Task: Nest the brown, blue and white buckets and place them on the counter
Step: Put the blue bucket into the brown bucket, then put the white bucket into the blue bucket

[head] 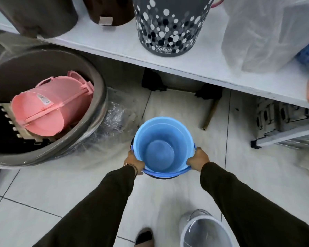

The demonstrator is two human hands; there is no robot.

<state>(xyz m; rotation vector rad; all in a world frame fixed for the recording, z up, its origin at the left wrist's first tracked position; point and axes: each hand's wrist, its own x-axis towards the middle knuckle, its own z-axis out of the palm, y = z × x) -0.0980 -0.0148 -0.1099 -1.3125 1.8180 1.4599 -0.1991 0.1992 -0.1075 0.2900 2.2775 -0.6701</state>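
While both hands clasp opposite sides of the round blue plastic bucket (162, 146), left hand (133, 163) and right hand (198, 160) closed on its rim low over the tiled floor (43, 189): keep level, press straight down into the dark shell beneath, barely glimpsed, colour uncertain. White translucent bucket (204, 230) cropped at bottom edge.

A pink plastic bucket (48, 106) lies tipped inside a large grey round tub (95, 72). A grey dotted bin (169, 24) stands beside what may be a clear plastic bag (264, 32).
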